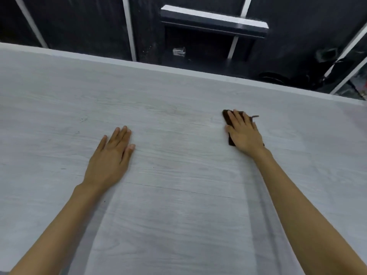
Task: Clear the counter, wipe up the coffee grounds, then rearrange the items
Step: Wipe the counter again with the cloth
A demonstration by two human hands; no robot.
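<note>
Right hand [243, 132] flat on cloth [226, 118], lengthwise away.

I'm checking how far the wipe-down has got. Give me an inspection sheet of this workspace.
Surface: pale wood-grain counter, a few dark specks at left.
Job's things: dark cloth flat on the counter under the right hand.
Clutter: nothing seen on the counter.
Grippers: left hand flat, empty; right hand pressing the cloth.
Cables: dark cords beyond the far edge, blurred.
Surroundings: dark panels, a clear cup lying below.
</note>
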